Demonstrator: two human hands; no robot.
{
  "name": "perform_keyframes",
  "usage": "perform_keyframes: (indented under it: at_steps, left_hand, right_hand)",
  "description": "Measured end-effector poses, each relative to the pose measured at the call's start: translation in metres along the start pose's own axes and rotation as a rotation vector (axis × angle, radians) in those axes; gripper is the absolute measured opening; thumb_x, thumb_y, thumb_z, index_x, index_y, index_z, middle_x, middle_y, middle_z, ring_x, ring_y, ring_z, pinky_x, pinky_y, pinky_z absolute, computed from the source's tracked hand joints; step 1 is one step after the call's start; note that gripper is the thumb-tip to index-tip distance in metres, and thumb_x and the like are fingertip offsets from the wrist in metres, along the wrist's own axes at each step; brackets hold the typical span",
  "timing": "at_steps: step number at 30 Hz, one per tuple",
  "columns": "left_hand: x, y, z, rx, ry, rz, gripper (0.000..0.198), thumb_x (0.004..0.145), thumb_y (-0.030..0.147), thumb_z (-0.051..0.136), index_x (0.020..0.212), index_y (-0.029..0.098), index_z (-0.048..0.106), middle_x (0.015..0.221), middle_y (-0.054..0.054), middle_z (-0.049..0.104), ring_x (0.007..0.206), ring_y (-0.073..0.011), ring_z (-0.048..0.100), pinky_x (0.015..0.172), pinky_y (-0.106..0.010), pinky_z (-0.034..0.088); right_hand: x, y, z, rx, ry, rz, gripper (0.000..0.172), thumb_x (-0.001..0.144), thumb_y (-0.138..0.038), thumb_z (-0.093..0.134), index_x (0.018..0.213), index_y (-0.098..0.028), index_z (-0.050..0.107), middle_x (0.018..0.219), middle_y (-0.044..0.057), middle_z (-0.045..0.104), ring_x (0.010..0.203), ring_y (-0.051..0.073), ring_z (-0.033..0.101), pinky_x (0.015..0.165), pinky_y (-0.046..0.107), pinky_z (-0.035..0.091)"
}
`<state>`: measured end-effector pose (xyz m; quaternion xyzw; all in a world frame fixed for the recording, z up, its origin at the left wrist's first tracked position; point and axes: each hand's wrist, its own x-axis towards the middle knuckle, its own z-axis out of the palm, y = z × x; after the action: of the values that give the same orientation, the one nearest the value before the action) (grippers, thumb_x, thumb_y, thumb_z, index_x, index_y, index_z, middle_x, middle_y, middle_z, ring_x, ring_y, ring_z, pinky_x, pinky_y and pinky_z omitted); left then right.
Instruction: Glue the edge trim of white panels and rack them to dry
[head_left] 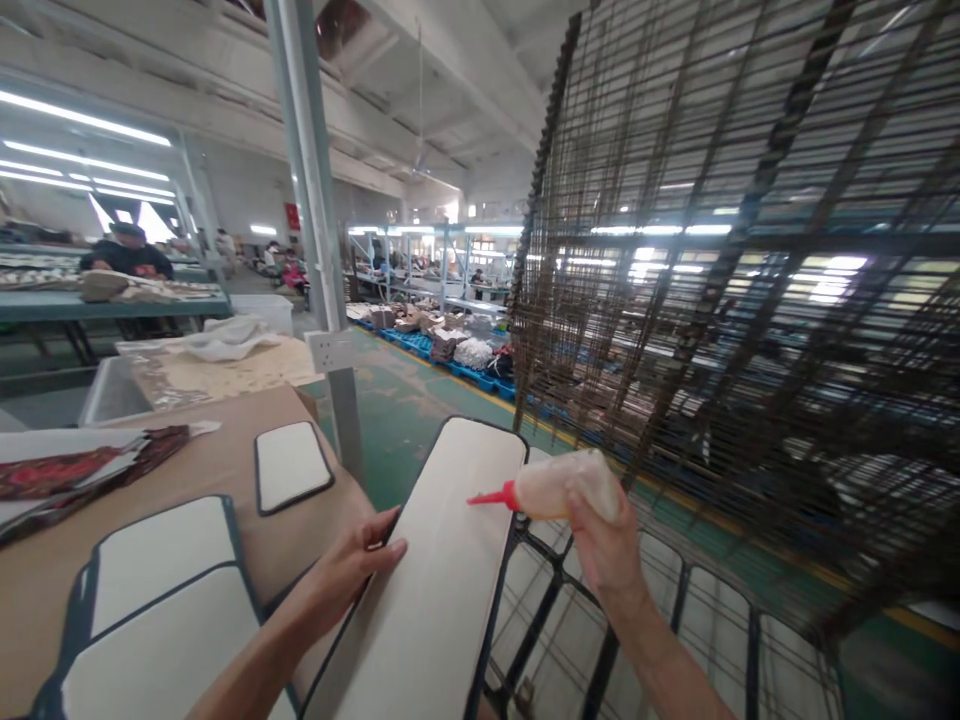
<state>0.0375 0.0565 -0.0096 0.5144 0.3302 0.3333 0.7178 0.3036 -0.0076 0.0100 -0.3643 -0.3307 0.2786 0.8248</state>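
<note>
A long cream-coloured panel with dark edging [442, 560] and rounded corners is tilted up in front of me. My left hand [360, 565] grips its left edge, thumb on the pale face and fingers behind. In my right hand [600, 530] is a squeeze bottle [559, 485] with a red nozzle, lying nearly sideways. The nozzle tip points left, over the panel's upper part; I cannot tell whether it touches the surface. Similar dark-edged panels, a small one [292, 465] and larger ones [161, 560], lie on the brown-covered table [300, 400] at left.
A wire mesh rack [720, 230] rises at right, with more edged panels [716, 620] on mesh below. A grey post [319, 200] with a socket box stands beyond the table. Patterned fabric [97, 465] lies at far left. A person [127, 255] sits at a distant table.
</note>
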Motion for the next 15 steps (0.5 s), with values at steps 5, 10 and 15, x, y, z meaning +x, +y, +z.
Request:
perform_keyframes:
  at_steps: [5, 10, 15]
  left_hand:
    - [-0.004, 0.0, 0.0, -0.034, 0.004, -0.023, 0.059, 0.066, 0.024, 0.078, 0.123, 0.017, 0.065, 0.104, -0.007, 0.075, 0.092, -0.0287, 0.067, 0.074, -0.029, 0.051]
    - [-0.007, -0.004, -0.002, -0.045, 0.048, -0.03, 0.058, 0.066, 0.026, 0.079, 0.122, 0.016, 0.066, 0.105, -0.009, 0.075, 0.089, -0.0292, 0.068, 0.072, -0.03, 0.052]
    - [-0.012, 0.0, 0.007, -0.04, 0.022, -0.02, 0.055, 0.067, 0.024, 0.079, 0.12, 0.016, 0.067, 0.108, -0.009, 0.074, 0.091, -0.0283, 0.068, 0.072, -0.028, 0.052]
  right_hand:
    - [0.011, -0.004, -0.002, -0.01, -0.034, 0.023, 0.043, 0.051, -0.028, 0.089, 0.089, -0.022, 0.07, 0.082, 0.0, 0.072, 0.076, 0.019, 0.066, 0.076, 0.031, 0.054]
    - [-0.026, 0.001, -0.013, -0.025, -0.214, 0.175, 0.046, 0.055, -0.033, 0.088, 0.096, -0.021, 0.07, 0.083, 0.003, 0.072, 0.073, 0.021, 0.067, 0.071, 0.033, 0.055]
    - [-0.01, -0.008, -0.014, 0.061, -0.073, 0.118, 0.046, 0.052, -0.03, 0.089, 0.092, -0.024, 0.07, 0.086, -0.001, 0.073, 0.078, 0.019, 0.066, 0.075, 0.03, 0.054]
